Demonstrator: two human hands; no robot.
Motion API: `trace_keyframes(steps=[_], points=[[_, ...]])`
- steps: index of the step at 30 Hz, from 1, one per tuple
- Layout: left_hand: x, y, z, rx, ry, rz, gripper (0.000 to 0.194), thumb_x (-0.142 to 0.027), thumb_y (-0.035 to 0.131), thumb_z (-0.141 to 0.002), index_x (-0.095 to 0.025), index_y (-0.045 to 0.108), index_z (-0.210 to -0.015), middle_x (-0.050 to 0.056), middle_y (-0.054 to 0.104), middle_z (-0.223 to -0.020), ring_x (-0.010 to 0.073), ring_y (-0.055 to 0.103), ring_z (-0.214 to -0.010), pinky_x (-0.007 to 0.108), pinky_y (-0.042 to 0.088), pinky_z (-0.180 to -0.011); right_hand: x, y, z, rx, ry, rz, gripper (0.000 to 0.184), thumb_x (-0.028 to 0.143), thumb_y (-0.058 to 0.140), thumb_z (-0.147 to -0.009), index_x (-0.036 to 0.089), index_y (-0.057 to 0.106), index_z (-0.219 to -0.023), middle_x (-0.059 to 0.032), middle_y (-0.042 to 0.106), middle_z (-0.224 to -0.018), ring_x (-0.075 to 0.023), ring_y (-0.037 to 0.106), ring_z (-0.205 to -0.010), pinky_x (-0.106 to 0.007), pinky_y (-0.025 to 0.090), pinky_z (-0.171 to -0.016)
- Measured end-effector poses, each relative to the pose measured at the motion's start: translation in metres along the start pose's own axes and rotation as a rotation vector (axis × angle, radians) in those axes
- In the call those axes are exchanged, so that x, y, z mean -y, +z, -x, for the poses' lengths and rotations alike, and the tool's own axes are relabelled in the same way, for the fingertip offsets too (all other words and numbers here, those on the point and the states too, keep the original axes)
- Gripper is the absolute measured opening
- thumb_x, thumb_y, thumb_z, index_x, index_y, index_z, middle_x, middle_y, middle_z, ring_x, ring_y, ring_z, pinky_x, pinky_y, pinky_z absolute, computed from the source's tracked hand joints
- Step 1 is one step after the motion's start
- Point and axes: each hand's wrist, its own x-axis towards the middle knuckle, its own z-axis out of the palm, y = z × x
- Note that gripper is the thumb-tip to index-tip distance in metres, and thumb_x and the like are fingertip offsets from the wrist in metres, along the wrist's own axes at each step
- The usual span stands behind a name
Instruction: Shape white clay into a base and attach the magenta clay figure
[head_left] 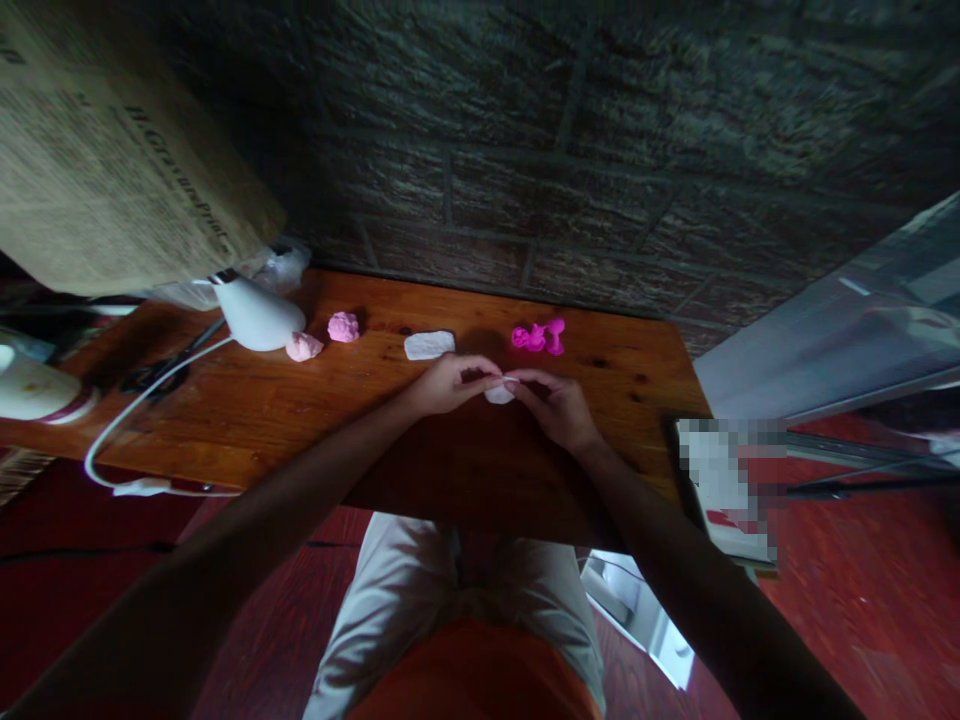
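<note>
My left hand (457,383) and my right hand (553,402) meet over the wooden table (360,400). Between their fingertips is a small, pale, flat piece (499,394), rounded at its lower edge; both hands pinch its upper edge. Its material is too small to make out. A white, flattened rectangular piece (430,345) lies just beyond my left hand. Past my right hand are bright pink shaped pieces (538,338), one curled like a rose. Farther left sit two light pink crumpled lumps, one (343,327) by itself and one (304,346) against the lamp base.
A lamp with a white base (259,312) and a newsprint shade (127,150) stands at the left, its white cable (112,430) looping over the table edge. Scissors (161,370) and a white container (37,385) are nearby. A brick-patterned wall (487,150) rises behind.
</note>
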Motion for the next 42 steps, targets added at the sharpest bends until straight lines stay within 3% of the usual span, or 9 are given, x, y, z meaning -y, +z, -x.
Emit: trace_keyframes(steps=[4, 9, 14, 18, 22, 27, 32, 37, 42], points=[[0.004, 0.001, -0.002, -0.041, -0.005, 0.119, 0.043, -0.051, 0.074, -0.077, -0.012, 0.072, -0.095, 0.01, 0.075, -0.094, 0.017, 0.067, -0.083, 0.028, 0.052, -0.078, 0.0, 0.0, -0.002, -0.08, -0.005, -0.035, 0.023, 0.043, 0.07, -0.083, 0.025, 0.077, -0.095, -0.002, 0.079, -0.098, -0.0206, 0.073, -0.091, -0.036, 0.056, -0.089], [0.006, 0.0, -0.002, 0.079, -0.053, 0.094, 0.039, -0.05, 0.068, -0.082, -0.012, 0.071, -0.091, 0.005, 0.071, -0.083, 0.0146, 0.063, -0.074, 0.024, 0.048, -0.069, 0.001, 0.001, -0.003, -0.171, 0.017, -0.099, 0.027, 0.045, 0.073, -0.08, 0.024, 0.077, -0.095, -0.0025, 0.078, -0.099, -0.0208, 0.072, -0.092, -0.036, 0.056, -0.089], [0.005, -0.003, 0.002, 0.093, 0.007, 0.049, 0.036, -0.048, 0.061, -0.087, -0.012, 0.066, -0.089, 0.002, 0.064, -0.079, 0.0118, 0.056, -0.07, 0.022, 0.043, -0.065, 0.002, -0.001, -0.004, -0.032, -0.022, -0.011, 0.031, 0.05, 0.067, -0.084, 0.023, 0.076, -0.096, -0.002, 0.077, -0.092, -0.0196, 0.07, -0.083, -0.033, 0.054, -0.079], [-0.001, -0.005, 0.004, 0.125, 0.024, 0.009, 0.037, -0.049, 0.059, -0.088, -0.013, 0.063, -0.087, 0.0, 0.06, -0.076, 0.0108, 0.053, -0.069, 0.021, 0.042, -0.064, 0.009, -0.007, -0.007, 0.129, -0.157, 0.319, 0.039, 0.051, 0.049, -0.096, 0.019, 0.07, -0.087, -0.0033, 0.07, -0.076, -0.016, 0.061, -0.066, -0.029, 0.045, -0.067], [-0.008, -0.009, 0.001, 0.148, 0.059, -0.006, 0.04, -0.053, 0.06, -0.087, -0.014, 0.061, -0.081, -0.001, 0.058, -0.072, 0.011, 0.051, -0.067, 0.021, 0.042, -0.062, 0.017, -0.012, -0.015, 0.327, -0.243, 0.516, 0.052, 0.051, 0.03, -0.103, 0.017, 0.065, -0.082, -0.0062, 0.068, -0.076, -0.0164, 0.06, -0.069, -0.029, 0.041, -0.07], [-0.021, -0.012, -0.02, 0.217, 0.016, 0.046, 0.04, -0.052, 0.059, -0.089, -0.013, 0.06, -0.079, -0.002, 0.054, -0.063, 0.0097, 0.05, -0.06, 0.022, 0.041, -0.06, 0.015, -0.018, -0.025, 0.25, -0.293, 0.426, 0.06, 0.056, 0.022, -0.102, 0.016, 0.062, -0.083, -0.0058, 0.065, -0.076, -0.0154, 0.058, -0.071, -0.028, 0.041, -0.07], [-0.027, 0.001, -0.034, 0.278, -0.087, 0.174, 0.043, -0.056, 0.06, -0.086, -0.013, 0.059, -0.084, 0.003, 0.062, -0.07, 0.0096, 0.052, -0.058, 0.021, 0.038, -0.053, 0.01, -0.025, -0.019, 0.157, -0.209, 0.27, 0.058, 0.062, 0.027, -0.1, 0.017, 0.062, -0.086, -0.0028, 0.063, -0.073, -0.014, 0.055, -0.066, -0.028, 0.043, -0.067], [-0.019, 0.017, -0.023, 0.259, -0.097, 0.198, 0.047, -0.06, 0.055, -0.088, -0.014, 0.055, -0.08, -0.002, 0.053, -0.062, 0.0072, 0.045, -0.052, 0.02, 0.033, -0.049, 0.005, -0.025, -0.011, 0.228, -0.023, 0.093, 0.06, 0.066, 0.033, -0.095, 0.017, 0.063, -0.077, -0.0027, 0.061, -0.07, -0.0145, 0.054, -0.066, -0.028, 0.043, -0.064], [-0.019, 0.015, -0.014, 0.257, -0.057, 0.182, 0.049, -0.063, 0.052, -0.089, -0.015, 0.053, -0.078, -0.005, 0.048, -0.059, 0.0069, 0.041, -0.051, 0.02, 0.032, -0.049, 0.004, -0.014, -0.012, 0.254, 0.141, -0.128, 0.058, 0.07, 0.041, -0.089, 0.017, 0.058, -0.073, 0.0, 0.056, -0.065, -0.0119, 0.048, -0.059, -0.025, 0.039, -0.055]])
